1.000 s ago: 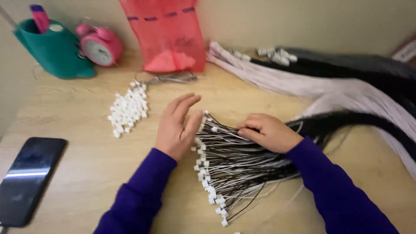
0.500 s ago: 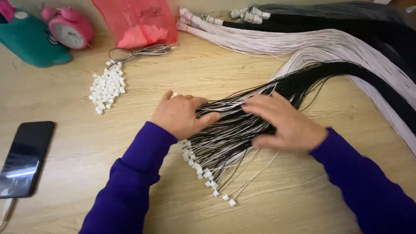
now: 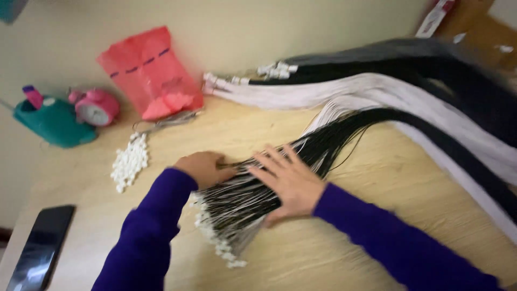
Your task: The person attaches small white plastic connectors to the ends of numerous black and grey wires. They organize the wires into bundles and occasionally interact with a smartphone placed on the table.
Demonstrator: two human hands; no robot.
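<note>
A thick bundle of thin black cords [image 3: 253, 188] with small white end caps [image 3: 218, 242] lies on the wooden table [image 3: 334, 242]. My left hand [image 3: 207, 168] curls around the bundle near its capped end. My right hand [image 3: 291, 183] lies flat on top of the cords with fingers spread, pressing them down. The cords run off to the upper right. Both of my arms wear purple sleeves.
A pile of loose white caps [image 3: 129, 160] lies to the left. Behind it stand a pink alarm clock [image 3: 96, 106], a teal holder [image 3: 51, 121] and a red plastic bag [image 3: 151, 73]. White cord bundles [image 3: 344, 89] and more black cords [image 3: 431, 67] fill the right. A black phone [image 3: 40, 248] rests at the lower left.
The bundle has been gathered tighter and its capped ends drawn together. My right hand has flattened on top of the cords. The view has swung to the right and upward.
</note>
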